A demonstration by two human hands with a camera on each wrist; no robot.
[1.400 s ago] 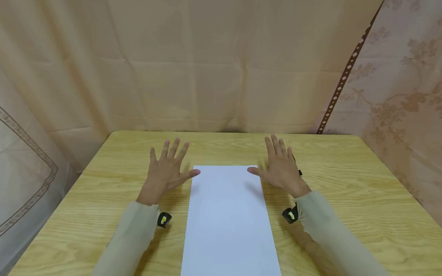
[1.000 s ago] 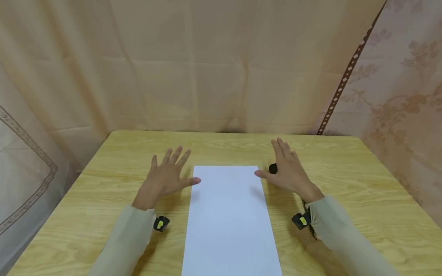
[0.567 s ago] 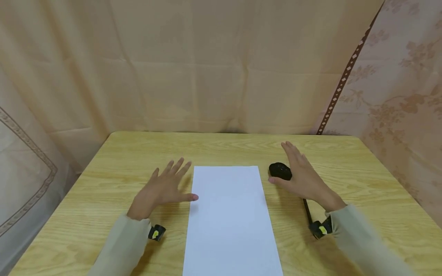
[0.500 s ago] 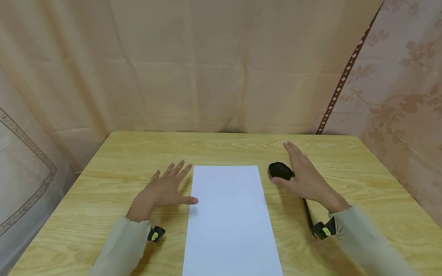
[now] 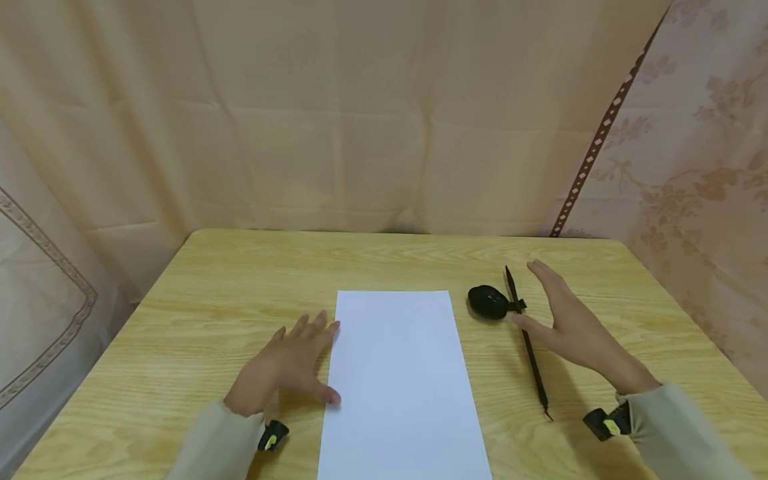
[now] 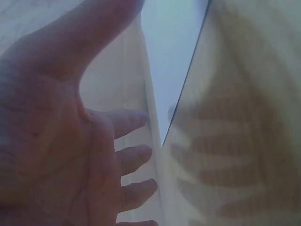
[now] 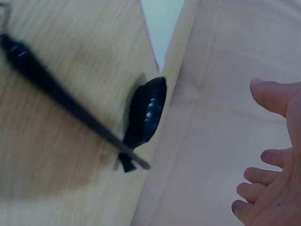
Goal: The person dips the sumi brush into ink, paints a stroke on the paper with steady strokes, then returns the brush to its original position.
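Observation:
A white sheet of paper [image 5: 402,380] lies lengthwise on the wooden table. Over its left edge hovers my left hand [image 5: 291,367], fingers spread, holding nothing; in the left wrist view the hand's shadow falls on the table apart from it. To the right of the paper sits a small glossy black oval dish [image 5: 487,302] with a short tab. Across that tab lies a thin dark brush-like stick [image 5: 533,363] with a loop at its near end, also seen in the right wrist view. Beside them my right hand [image 5: 579,330] is raised, fingers extended, with nothing in it.
The table [image 5: 180,333] ends at a straight far edge, with a beige curtain [image 5: 372,133] hanging behind it. Patterned cloth [image 5: 708,167] hangs at the right. Each wrist carries a small black camera.
Both hands have drawn back toward the person, the left downward along the paper's edge, the right outward to the right. The black dish and stick, formerly covered by the right hand, now show.

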